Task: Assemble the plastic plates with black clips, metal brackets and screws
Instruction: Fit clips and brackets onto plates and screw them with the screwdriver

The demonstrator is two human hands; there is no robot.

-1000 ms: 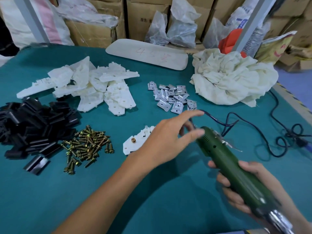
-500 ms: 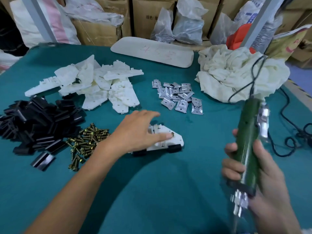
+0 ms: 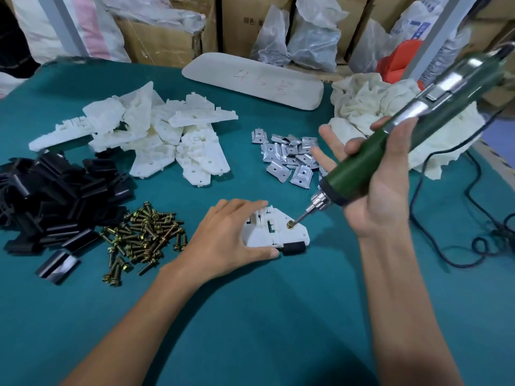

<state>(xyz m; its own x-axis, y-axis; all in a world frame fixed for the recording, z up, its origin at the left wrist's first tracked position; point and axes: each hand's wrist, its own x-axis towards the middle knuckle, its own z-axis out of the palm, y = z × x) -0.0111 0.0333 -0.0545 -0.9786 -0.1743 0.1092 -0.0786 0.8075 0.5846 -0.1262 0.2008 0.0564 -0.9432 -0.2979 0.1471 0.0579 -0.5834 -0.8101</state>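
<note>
A white plastic plate (image 3: 274, 232) with a black clip (image 3: 293, 248) on its near edge lies on the teal table. My left hand (image 3: 228, 235) rests flat on the plate's left side, fingers straight. My right hand (image 3: 381, 179) holds a green electric screwdriver (image 3: 395, 135), thumb wrapped round its body, fingers spread. The driver slants down to the left and its bit meets a brass screw (image 3: 289, 224) on the plate.
Piles lie on the table (image 3: 250, 316): white plates (image 3: 156, 135), black clips (image 3: 53, 196), brass screws (image 3: 142, 235), metal brackets (image 3: 289, 157). A white cloth heap (image 3: 376, 107) and a foam pad (image 3: 256, 79) sit at the back. The driver's black cable (image 3: 473, 207) loops at right.
My right hand turned the screwdriver from bit-down near me to slanting down-left, bit now on the screw. My left hand stays on the plate.
</note>
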